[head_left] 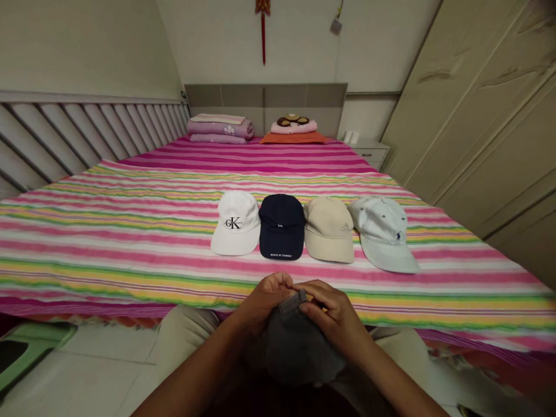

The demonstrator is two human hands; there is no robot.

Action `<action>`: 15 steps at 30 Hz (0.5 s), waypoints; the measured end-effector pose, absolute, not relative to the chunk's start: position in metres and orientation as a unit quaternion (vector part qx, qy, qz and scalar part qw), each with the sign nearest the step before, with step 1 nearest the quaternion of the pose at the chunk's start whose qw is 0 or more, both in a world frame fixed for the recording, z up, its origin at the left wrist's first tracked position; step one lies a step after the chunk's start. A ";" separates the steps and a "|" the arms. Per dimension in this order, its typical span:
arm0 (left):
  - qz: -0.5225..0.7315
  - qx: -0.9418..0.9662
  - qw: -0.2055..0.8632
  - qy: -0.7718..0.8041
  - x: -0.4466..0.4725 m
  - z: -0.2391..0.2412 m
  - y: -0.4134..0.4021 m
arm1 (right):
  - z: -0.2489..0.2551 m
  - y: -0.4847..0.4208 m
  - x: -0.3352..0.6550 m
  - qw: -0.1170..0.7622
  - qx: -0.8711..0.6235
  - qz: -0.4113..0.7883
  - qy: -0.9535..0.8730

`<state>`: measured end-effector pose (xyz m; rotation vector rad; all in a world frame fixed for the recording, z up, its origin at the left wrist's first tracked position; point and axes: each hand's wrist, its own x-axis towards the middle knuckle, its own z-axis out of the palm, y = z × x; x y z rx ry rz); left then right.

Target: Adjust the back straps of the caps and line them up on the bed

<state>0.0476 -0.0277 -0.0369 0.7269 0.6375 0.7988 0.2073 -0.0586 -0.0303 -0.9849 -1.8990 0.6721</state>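
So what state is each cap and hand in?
Grey cap, held over the lap by both hands.
Left hand, pinched shut on its back strap.
Right hand, pinched shut on the same strap.
White cap, lying on the bed, untouched.
Navy cap, lying on the bed, untouched.
Beige cap, lying on the bed, untouched.
Light blue cap, lying on the bed, untouched.

Soft, even indoor light w/ no glare; wide-angle bending at edges, dim shadow near bottom of pic.

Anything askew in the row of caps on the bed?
Only the pale blue cap at the right end: its brim angles rightward, while the white cap, navy cap and beige cap point straight forward.
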 end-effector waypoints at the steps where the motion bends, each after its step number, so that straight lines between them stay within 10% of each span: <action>1: 0.382 0.346 0.802 0.302 0.047 -0.036 -0.028 | -0.030 -0.059 0.208 0.433 -0.399 0.258 -0.766; 15: 0.294 0.456 0.794 0.276 0.032 -0.041 -0.026 | -0.024 -0.068 0.204 0.427 -0.400 0.156 -0.796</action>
